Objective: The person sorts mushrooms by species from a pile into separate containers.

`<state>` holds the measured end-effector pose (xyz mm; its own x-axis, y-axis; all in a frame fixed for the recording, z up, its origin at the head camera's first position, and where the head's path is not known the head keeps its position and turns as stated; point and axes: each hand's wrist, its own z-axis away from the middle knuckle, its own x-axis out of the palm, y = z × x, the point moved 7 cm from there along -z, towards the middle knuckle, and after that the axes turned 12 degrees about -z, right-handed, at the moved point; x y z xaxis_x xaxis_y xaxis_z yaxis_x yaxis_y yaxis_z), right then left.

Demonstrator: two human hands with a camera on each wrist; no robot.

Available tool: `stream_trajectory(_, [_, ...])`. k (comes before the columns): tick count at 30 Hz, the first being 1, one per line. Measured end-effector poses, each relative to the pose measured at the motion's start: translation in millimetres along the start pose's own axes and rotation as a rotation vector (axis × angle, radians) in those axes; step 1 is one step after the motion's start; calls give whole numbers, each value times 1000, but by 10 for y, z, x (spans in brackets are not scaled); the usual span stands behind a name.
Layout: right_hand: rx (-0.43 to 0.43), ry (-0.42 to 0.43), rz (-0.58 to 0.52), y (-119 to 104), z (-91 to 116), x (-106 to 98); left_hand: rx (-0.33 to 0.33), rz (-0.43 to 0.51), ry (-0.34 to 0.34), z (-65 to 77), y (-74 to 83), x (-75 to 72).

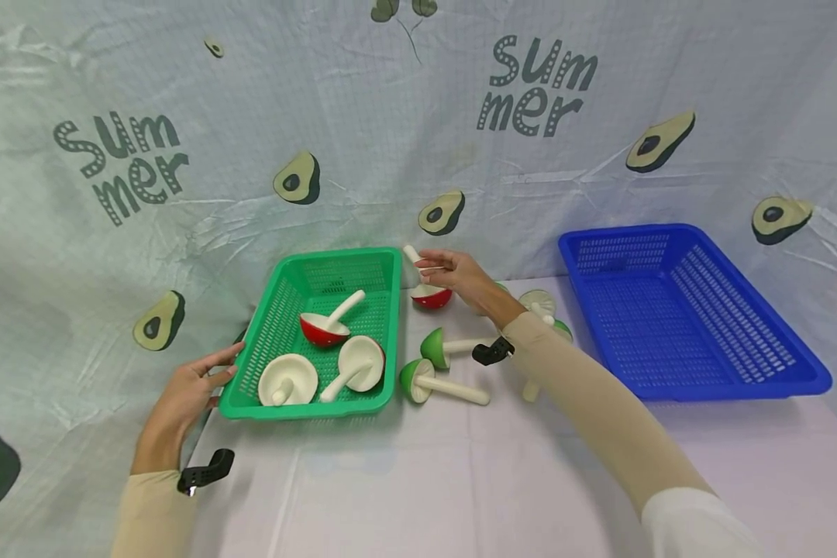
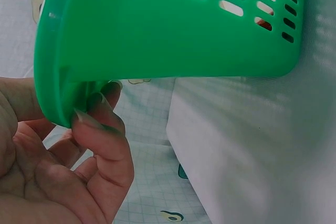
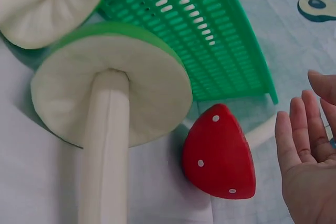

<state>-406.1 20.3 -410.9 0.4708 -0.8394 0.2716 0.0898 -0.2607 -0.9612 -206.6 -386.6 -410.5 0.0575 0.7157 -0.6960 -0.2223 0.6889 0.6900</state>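
Observation:
My left hand [image 1: 188, 391] grips the left rim of a green plastic basket [image 1: 307, 411], fingers curled at its edge in the left wrist view. Inside the basket lie three toy mushrooms, among them one with a red cap [image 1: 317, 335]. Just beyond the basket's right side, a red-capped toy mushroom [image 1: 431, 298] rests cap down with its white stem leaning up. My right hand [image 1: 460, 275] hovers beside that stem. In the right wrist view its fingers [image 3: 299, 124] are extended and appear apart from the red mushroom [image 3: 219, 153].
Two green-capped toy mushrooms [image 1: 416, 380] lie right of the green basket. More mushrooms [image 1: 537, 301] sit partly hidden by my right forearm. A blue basket [image 1: 732, 391] stands at the right. An avocado-print cloth [image 1: 363, 116] hangs behind the table.

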Motion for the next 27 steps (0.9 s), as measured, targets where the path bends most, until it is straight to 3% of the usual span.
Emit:
stream_trajectory(8, [-25,35,25,10,-129,-62,-7,-13,8,-19,-38,-2])
stream_trajectory(17, [-5,75,165,51,-238,-103,-13,-10,9,-37,-41,1])
stream_trajectory(27, [93,58,229,190,-198,-149,3,5,13,-26,-23,-17])
